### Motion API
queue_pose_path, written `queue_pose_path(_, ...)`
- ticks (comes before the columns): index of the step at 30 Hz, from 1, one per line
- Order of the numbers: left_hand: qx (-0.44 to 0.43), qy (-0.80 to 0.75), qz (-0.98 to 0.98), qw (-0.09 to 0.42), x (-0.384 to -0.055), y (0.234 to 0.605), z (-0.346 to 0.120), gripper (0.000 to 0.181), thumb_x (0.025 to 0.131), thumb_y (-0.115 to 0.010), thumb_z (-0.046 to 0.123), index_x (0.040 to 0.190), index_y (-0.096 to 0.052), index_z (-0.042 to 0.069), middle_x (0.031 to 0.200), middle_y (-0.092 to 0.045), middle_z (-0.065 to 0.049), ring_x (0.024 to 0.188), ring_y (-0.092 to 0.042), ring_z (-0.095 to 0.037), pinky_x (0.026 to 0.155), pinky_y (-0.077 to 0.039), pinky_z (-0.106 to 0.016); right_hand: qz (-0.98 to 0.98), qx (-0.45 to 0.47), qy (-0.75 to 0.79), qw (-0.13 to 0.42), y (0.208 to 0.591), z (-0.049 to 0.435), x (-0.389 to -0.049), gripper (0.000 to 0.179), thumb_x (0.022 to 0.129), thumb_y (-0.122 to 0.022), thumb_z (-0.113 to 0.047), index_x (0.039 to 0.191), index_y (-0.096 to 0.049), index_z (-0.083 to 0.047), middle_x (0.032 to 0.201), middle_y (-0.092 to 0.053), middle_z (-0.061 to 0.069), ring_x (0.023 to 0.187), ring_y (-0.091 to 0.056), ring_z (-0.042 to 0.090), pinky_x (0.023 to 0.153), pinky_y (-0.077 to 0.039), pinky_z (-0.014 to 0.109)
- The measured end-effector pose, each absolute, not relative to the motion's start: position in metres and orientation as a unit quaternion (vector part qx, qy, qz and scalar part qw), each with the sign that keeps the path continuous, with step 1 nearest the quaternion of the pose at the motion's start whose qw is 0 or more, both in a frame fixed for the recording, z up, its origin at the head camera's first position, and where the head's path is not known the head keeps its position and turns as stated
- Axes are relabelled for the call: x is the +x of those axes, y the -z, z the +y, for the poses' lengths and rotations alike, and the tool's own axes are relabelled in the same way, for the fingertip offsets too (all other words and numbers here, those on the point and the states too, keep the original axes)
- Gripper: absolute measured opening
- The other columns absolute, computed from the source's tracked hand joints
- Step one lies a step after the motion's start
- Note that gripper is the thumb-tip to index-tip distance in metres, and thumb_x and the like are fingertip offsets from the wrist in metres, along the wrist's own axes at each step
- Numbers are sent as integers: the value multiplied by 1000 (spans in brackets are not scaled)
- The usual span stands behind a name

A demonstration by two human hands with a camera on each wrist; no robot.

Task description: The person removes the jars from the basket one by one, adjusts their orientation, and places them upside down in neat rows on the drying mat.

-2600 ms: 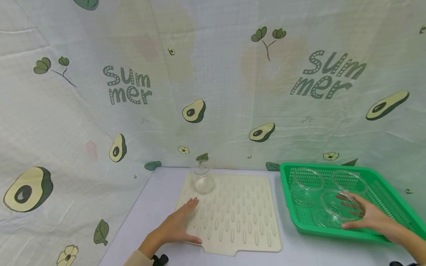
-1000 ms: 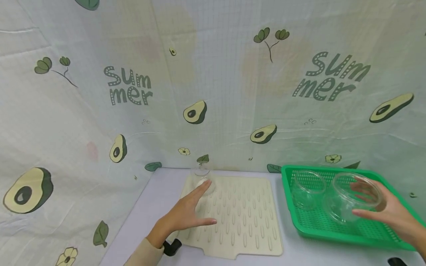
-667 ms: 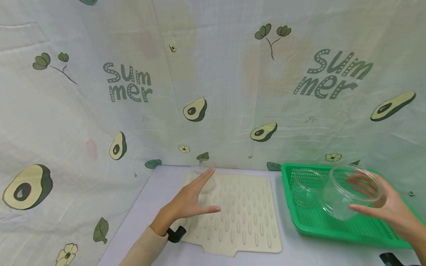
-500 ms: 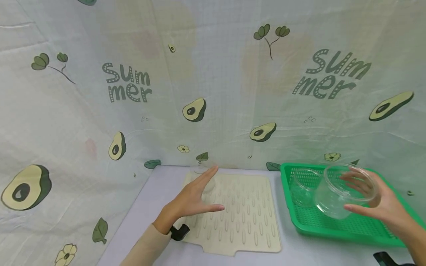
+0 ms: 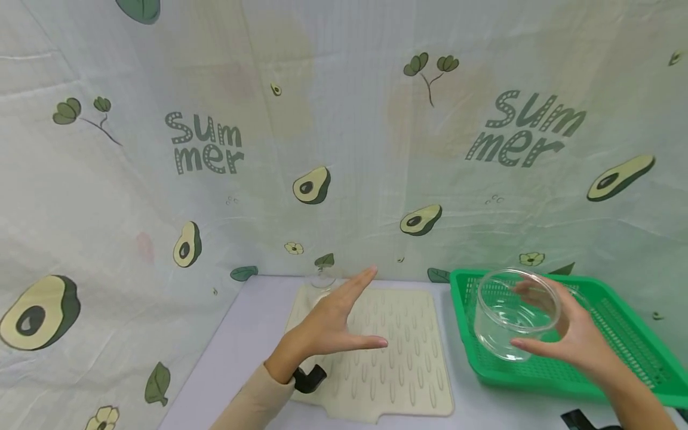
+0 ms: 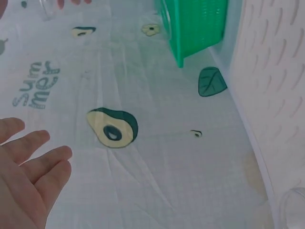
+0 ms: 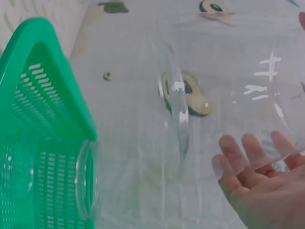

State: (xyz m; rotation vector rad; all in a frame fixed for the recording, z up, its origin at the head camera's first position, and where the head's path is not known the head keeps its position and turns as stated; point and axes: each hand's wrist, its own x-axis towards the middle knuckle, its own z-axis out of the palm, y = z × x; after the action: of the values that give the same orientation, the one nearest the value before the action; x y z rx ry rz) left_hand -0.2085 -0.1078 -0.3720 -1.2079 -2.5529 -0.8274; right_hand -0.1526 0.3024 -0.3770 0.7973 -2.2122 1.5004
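My right hand [image 5: 577, 334] grips a wide clear jar [image 5: 491, 331] by its side, thumb in front and fingers behind, over the green basket [image 5: 537, 385]. The jar tilts a little, its round mouth facing me. In the right wrist view the fingers [image 7: 257, 162] lie against the see-through wall of the jar [image 7: 219, 52]. My left hand [image 5: 330, 325] hovers over the cream ribbed mat [image 5: 414, 382], fingers straight, thumb spread, holding nothing. Behind it another clear jar [image 5: 321, 280] stands at the mat's far left corner, partly hidden by that hand.
Inside the basket, a clear jar [image 7: 88, 181] shows in the right wrist view; in the head view the held jar and right hand cover much of the basket's contents. A printed cloth [image 5: 365, 131] hangs close behind the white table [image 5: 252, 322].
My right hand has lifted the jar from the basket's front and carried it left. My left hand has moved right and farther in over the mat, staying spread.
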Motion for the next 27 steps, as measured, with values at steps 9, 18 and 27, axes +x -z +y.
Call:
queue_pose_path(9, -436, 296, -841, 124, -198, 360, -83, 115, 78, -78, 60, 161, -6, 26, 165, -12, 11, 148, -19, -10, 115, -31, -42, -816, 238, -485, 206, 382, 264, -148, 113, 55, -91, 15, 152, -34, -2, 132, -52, 3, 125, -47, 9, 97, -39, 13)
queue_pose_path(18, -442, 292, -835, 150, -190, 354, -60, 120, 73, -82, 60, 161, -7, 26, 165, -12, 12, 148, -20, -9, 112, -37, -44, -812, 232, -494, 206, 390, 232, -149, 114, 53, -96, 5, 151, -38, -7, 137, -47, 9, 127, -46, 10, 99, -37, 12)
queue_pose_path(27, -455, 300, -822, 165, -187, 350, -42, 125, 69, -86, 57, 161, -9, 24, 165, -13, 10, 149, -18, -10, 110, -39, -46, -815, 235, -470, 244, 391, 206, -149, 115, 49, -101, -5, 148, -44, -9, 134, -49, 5, 119, -45, 8, 92, -37, 13)
